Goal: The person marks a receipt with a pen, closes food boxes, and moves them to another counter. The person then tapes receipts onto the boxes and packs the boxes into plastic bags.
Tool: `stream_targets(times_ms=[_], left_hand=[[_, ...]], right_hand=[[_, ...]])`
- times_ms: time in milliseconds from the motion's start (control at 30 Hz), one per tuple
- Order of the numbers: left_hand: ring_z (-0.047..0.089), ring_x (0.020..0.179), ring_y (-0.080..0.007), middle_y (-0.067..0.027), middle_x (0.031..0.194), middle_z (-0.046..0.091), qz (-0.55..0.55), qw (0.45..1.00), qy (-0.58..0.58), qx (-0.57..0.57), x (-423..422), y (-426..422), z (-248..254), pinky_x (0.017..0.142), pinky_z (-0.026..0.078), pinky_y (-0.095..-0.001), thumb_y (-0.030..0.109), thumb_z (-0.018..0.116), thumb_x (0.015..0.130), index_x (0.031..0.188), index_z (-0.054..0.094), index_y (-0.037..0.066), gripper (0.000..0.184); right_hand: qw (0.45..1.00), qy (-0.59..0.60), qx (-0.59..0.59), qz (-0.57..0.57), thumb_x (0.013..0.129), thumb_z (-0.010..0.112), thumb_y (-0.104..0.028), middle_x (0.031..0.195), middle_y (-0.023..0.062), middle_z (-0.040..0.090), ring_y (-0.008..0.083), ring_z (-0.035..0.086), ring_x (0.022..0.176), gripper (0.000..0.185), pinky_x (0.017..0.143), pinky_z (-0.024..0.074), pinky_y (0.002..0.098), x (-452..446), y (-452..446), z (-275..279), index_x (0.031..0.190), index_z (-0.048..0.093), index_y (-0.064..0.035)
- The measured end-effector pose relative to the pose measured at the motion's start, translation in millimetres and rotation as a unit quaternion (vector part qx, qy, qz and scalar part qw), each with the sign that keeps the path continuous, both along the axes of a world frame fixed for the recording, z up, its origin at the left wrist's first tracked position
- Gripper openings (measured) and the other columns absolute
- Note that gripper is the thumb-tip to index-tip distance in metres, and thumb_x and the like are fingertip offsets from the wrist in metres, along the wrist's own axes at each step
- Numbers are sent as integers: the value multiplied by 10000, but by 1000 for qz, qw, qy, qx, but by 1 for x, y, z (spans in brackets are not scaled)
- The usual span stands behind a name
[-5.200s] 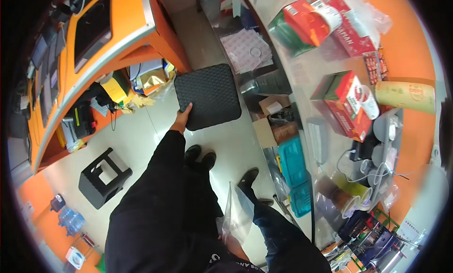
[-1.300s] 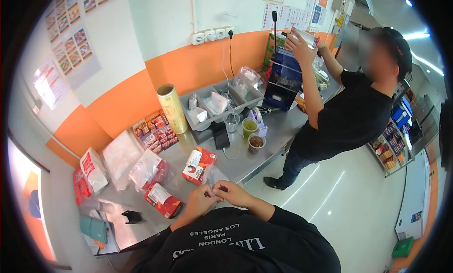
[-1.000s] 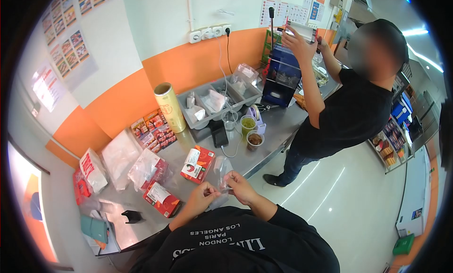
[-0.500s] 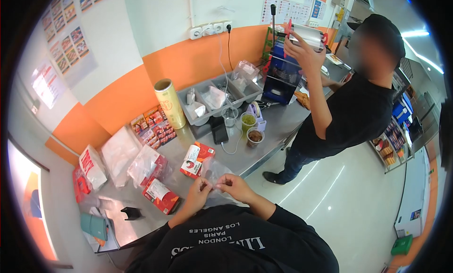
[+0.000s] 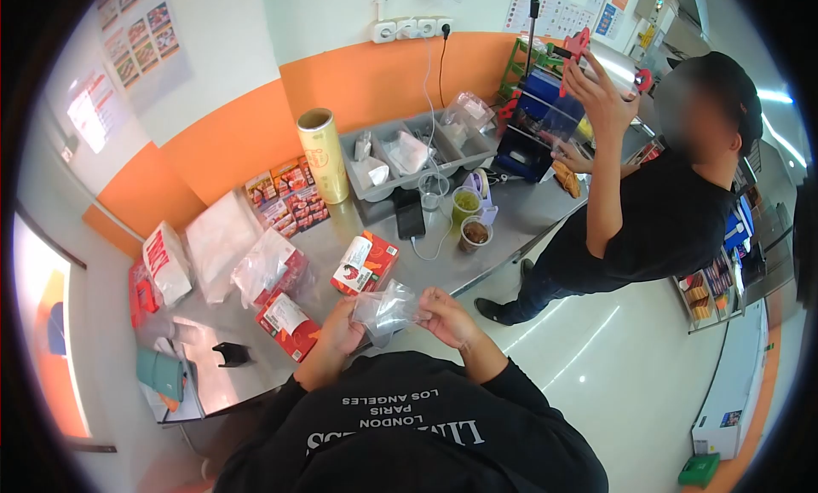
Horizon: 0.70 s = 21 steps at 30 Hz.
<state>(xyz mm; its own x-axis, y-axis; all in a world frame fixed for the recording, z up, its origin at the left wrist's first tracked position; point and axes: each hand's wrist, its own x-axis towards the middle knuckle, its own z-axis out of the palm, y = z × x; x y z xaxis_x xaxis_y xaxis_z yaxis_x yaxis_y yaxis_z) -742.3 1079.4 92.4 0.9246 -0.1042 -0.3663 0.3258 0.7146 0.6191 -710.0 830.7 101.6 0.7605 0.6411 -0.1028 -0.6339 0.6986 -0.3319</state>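
The crumpled, clear plastic bag [image 5: 383, 312] is pinched by both left hand [image 5: 345, 329] and right hand [image 5: 447, 318], and might be torn if tugged unevenly.

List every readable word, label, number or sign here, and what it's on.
"LOS ANGELES": wearer's black top, upside down
"PARIS": same top
"LONDON": same top
Top's largest word: partly hidden
Too small or blurred to read: red boxes, yellow roll, white bag, wall posters

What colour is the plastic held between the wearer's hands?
The plastic is clear and colourless, seen best in the head view.
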Motion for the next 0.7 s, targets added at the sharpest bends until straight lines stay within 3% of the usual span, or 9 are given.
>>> stream_targets(times_ms=[67, 133, 267, 333, 433, 500, 567, 667, 700], left_hand=[[638, 981, -202, -74, 979, 644, -6, 1000, -17, -18, 0, 5, -3, 938, 524, -401, 110, 477, 978, 950, 541, 40, 98], [604, 864, -188, -63, 931, 613, -31, 990, -58, -124, 1, 19, -37, 832, 518, -364, 99, 474, 952, 942, 532, 43, 81], [601, 882, -170, -74, 949, 618, -118, 993, -7, -22, -10, -2, -16, 792, 491, -327, 165, 521, 968, 993, 545, 32, 137], [600, 880, -149, -87, 982, 638, -180, 877, -177, 408, -21, -24, 5, 765, 485, -315, 247, 575, 980, 1086, 566, 18, 253], [599, 867, -142, -100, 1007, 648, -199, 813, -168, 520, -17, -27, 16, 727, 483, -315, 284, 589, 996, 1173, 564, -14, 347], [601, 863, -149, -109, 1014, 655, -191, 824, -136, 515, -7, -18, 6, 721, 487, -316, 276, 576, 1007, 1180, 572, -16, 340], [604, 859, -155, -118, 1021, 662, -183, 834, -103, 510, -1, -15, 2, 715, 491, -317, 268, 563, 1017, 1188, 581, -18, 334], [593, 802, -139, -83, 917, 656, -45, 860, -148, 487, 4, -18, 0, 688, 478, -306, 244, 514, 1046, 1081, 610, 8, 256], [589, 781, -141, -63, 876, 639, -36, 925, -98, 366, 6, -18, -5, 691, 483, -307, 239, 492, 1056, 1030, 609, 26, 244]], right_hand=[[897, -193, -397, -27, 972, 591, -49, 884, 25, 608, 135, 622, 844, 29, 794, 532, 311, -4, 0, 7, 993, 577, -64], [853, -223, -469, -42, 967, 607, -56, 820, 0, 572, 115, 589, 764, 23, 700, 499, 281, 0, -3, 1, 983, 592, -65], [700, -248, -651, -159, 934, 637, -67, 767, -12, 562, 104, 550, 621, 54, 568, 490, 258, 10, -19, -8, 980, 612, -59], [759, -173, -599, -188, 932, 632, -86, 756, -16, 557, 89, 525, 600, 78, 528, 455, 252, 14, -22, -12, 1007, 623, -66], [858, -79, -486, -147, 937, 621, -129, 738, -20, 550, 64, 474, 569, 110, 474, 385, 241, 13, -27, -13, 1032, 640, -78], [900, -62, -425, -75, 943, 614, -153, 730, -21, 549, 53, 446, 560, 118, 459, 351, 236, 8, -21, 7, 1032, 647, -82], [794, -234, -559, 39, 960, 555, -138, 720, -15, 558, 59, 442, 550, 137, 456, 323, 237, -2, -9, 41, 1042, 647, -81], [752, -267, -603, 3, 1000, 590, -206, 825, 27, 634, 76, 514, 622, 155, 540, 415, 227, 0, -11, 13, 1006, 626, -55], [753, -266, -602, 5, 1000, 590, -206, 825, 27, 634, 76, 514, 622, 155, 540, 415, 227, 4, -15, 0, 1006, 626, -55]])
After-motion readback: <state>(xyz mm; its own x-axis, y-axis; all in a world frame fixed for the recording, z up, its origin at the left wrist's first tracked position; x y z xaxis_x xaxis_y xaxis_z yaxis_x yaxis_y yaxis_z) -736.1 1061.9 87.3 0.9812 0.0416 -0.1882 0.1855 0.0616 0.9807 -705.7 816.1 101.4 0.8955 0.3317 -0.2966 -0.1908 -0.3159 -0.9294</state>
